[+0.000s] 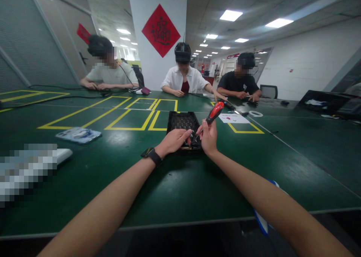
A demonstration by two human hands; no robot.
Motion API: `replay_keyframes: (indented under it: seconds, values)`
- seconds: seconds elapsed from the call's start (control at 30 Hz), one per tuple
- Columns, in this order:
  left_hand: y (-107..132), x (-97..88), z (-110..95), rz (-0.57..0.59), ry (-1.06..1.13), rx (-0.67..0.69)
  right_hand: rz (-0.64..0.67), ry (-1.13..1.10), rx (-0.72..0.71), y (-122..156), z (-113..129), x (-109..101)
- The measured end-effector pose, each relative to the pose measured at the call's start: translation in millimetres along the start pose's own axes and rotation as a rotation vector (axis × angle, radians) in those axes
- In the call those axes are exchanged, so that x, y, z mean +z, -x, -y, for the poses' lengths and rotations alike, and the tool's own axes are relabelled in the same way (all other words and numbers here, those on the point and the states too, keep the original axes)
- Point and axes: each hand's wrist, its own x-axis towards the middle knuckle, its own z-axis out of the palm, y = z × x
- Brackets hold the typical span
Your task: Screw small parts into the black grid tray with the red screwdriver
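My right hand (208, 134) is wrapped round a screwdriver (216, 109) with a red and black handle. The handle tilts up to the right, and its shaft points down to the left over a black open tray-like case (184, 120). My left hand (175, 140), with a dark watch on the wrist, rests over the left front of that case. Its thumb and fingers are pinched together near the screwdriver's tip; whatever they hold is too small to make out. Small dark shapes fill the case's inside, and my hands hide its front part.
Yellow tape outlines (128, 128) mark the green table (135, 204). A patterned flat packet (79, 134) lies at left, a printed paper (233, 118) and a white tape ring (255, 114) at right. Three people sit across the table; the middle one's hand reaches toward a dark tool (228, 105).
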Motion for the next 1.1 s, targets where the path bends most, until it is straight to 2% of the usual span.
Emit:
replay_keyframes:
  seconds: [0.33,0.5,0.77,1.1]
  values:
    - [-0.2,-0.1,-1.4,0.038,-0.069,0.049,0.004,0.032,0.012,-1.4,-0.8,-0.6]
    - [0.1,0.1,0.1,0.041,-0.059,0.055,-0.036,0.02,0.032,-2.5,-2.5,-0.6]
    - [1.3,-1.7,-1.7,0.019,-0.079,-0.004,-0.086,-0.013,0.041,-3.7,-2.6,-0.2]
    - [0.4,-1.3,-0.5,0.073,-0.063,-0.002,-0.075,-0.023,0.041,-3.2,-1.1,0.3]
